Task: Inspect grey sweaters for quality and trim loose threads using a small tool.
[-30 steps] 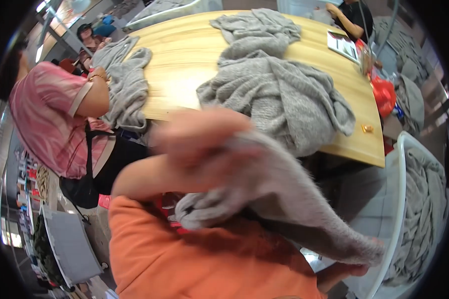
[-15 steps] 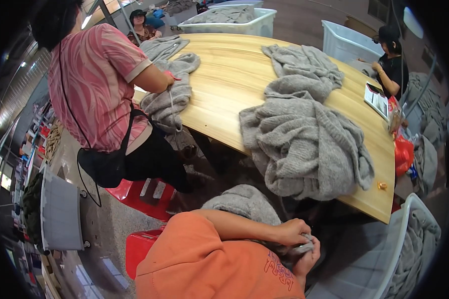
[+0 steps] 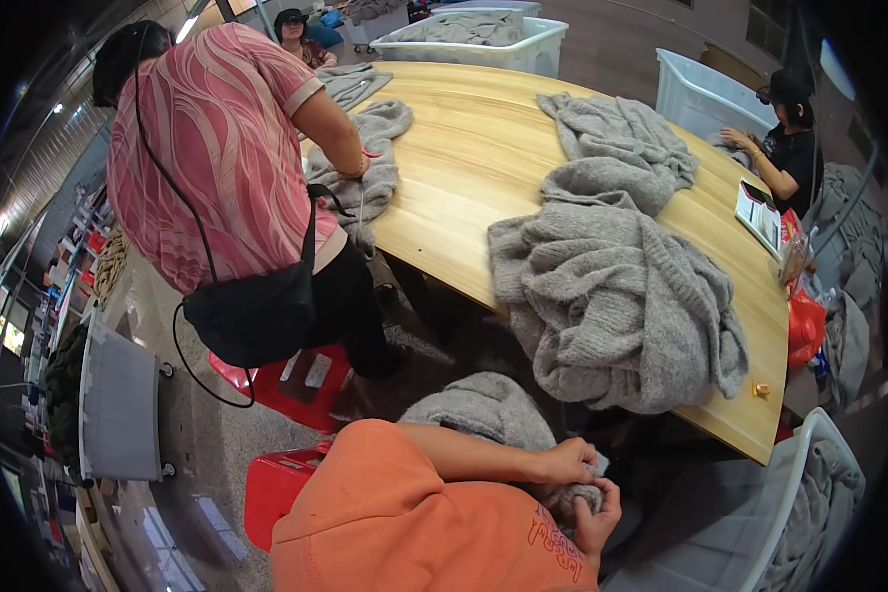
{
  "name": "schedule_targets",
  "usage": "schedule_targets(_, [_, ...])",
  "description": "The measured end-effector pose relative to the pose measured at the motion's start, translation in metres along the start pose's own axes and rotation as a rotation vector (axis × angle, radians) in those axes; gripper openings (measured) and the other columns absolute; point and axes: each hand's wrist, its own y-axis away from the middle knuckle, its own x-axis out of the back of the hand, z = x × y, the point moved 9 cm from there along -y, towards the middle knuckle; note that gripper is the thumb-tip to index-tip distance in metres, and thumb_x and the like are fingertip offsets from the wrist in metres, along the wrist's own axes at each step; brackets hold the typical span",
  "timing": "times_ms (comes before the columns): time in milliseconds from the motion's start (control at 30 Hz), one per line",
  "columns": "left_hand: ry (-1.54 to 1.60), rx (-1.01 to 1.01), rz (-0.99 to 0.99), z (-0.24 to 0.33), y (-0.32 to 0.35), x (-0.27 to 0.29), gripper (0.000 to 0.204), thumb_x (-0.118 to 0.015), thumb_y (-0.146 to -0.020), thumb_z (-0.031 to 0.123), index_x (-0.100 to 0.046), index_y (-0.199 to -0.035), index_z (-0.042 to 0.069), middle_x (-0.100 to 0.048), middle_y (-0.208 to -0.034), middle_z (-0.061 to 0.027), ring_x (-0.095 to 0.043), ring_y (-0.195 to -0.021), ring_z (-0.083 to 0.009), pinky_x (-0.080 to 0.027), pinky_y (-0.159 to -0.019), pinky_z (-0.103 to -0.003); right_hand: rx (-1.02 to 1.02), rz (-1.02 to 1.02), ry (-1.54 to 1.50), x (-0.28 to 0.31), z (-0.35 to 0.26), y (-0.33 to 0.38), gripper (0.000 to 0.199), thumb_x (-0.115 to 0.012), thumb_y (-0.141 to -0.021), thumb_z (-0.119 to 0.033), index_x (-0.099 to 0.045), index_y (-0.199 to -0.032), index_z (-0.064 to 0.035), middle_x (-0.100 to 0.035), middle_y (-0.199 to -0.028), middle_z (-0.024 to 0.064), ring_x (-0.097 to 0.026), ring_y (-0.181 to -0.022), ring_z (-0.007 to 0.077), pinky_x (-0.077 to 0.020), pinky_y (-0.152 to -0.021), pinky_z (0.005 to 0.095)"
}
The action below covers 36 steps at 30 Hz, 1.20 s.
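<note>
A grey knitted garment [image 3: 488, 407] lies bunched on my lap, partly below the table edge. One portion of it is gathered up between my hands. My left hand [image 3: 566, 462] grips this fabric from above with bent fingers. Just below and to the right, my right hand [image 3: 599, 513] pinches the same cloth, thumb and fingers pressed together. The fingertips of both hands almost meet over the knit. Whether a small tool is hidden in either hand I cannot make out.
Heaped grey knitwear [image 3: 627, 306] overhangs the near edge of the wooden table [image 3: 454, 163]. A white tub [image 3: 794, 493] of knitwear stands at my right, a red stool [image 3: 271, 493] at my left. A co-worker in a pink shirt [image 3: 212, 163] leans over the table's left side; another person [image 3: 794, 148] sits far right.
My hands have shifted slightly left and closer together on the knit. The co-worker in pink has bent further forward over the table. The whole view has moved a little.
</note>
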Motion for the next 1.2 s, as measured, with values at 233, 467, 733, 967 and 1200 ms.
schedule_targets(233, [0.121, 0.036, -0.139, -0.017, 0.007, -0.011, 0.021, -0.06, -0.063, 0.007, -0.057, -0.082, -0.001, -0.057, -0.067, -0.0082, -0.053, -0.063, -0.0133, -0.042, -0.055, -0.028, 0.135, -0.19, 0.218, -0.003, -0.03, -0.005, 0.027, -0.057, -0.061, 0.004, -0.057, -0.087, -0.0004, -0.056, -0.074, 0.0094, -0.055, -0.068, 0.0196, -0.0434, -0.063, 0.0261])
schedule_targets(467, [-0.123, -0.075, -0.472, 0.012, 0.02, -0.027, 0.039, -0.054, -0.064, -0.003, -0.055, -0.102, 0.001, -0.06, -0.084, -0.0097, -0.054, -0.081, -0.0139, -0.043, -0.072, -0.027, 0.215, -0.091, 0.179, 0.001, -0.029, -0.01, 0.018, -0.049, -0.061, 0.006, -0.053, -0.077, -0.0011, -0.055, -0.074, 0.0121, -0.056, -0.067, 0.0218, -0.0432, -0.061, 0.0272])
schedule_targets(733, [-0.453, -0.039, -0.375, 0.009, 0.02, 0.009, 0.029, -0.061, -0.063, 0.009, -0.058, -0.091, 0.002, -0.059, -0.075, -0.0124, -0.058, -0.071, -0.022, -0.042, -0.06, -0.034, 0.021, 0.037, 0.105, 0.023, 0.003, -0.011, 0.017, -0.048, -0.068, 0.008, -0.051, -0.084, 0.0005, -0.051, -0.071, 0.0023, -0.048, -0.067, 0.0087, -0.0397, -0.063, 0.0205])
schedule_targets(967, [-0.32, -0.115, -0.338, 0.022, 0.014, 0.019, 0.027, -0.062, -0.066, 0.014, -0.055, -0.087, 0.0, -0.056, -0.067, -0.0143, -0.055, -0.065, -0.0244, -0.041, -0.057, -0.034, -0.003, 0.235, 0.014, 0.053, 0.01, -0.007, 0.016, -0.047, -0.071, 0.008, -0.051, -0.085, 0.002, -0.051, -0.076, 0.0022, -0.047, -0.07, 0.008, -0.0397, -0.065, 0.0198])
schedule_targets(1200, [-0.393, -0.185, -0.39, 0.032, 0.025, 0.022, 0.029, -0.064, -0.066, 0.012, -0.053, -0.089, -0.002, -0.056, -0.065, -0.0095, -0.053, -0.064, -0.0168, -0.041, -0.056, -0.03, 0.02, 0.275, -0.03, 0.066, 0.014, -0.011, 0.009, -0.047, -0.075, 0.006, -0.05, -0.082, 0.0015, -0.049, -0.073, 0.0003, -0.045, -0.068, 0.0067, -0.0384, -0.063, 0.0188])
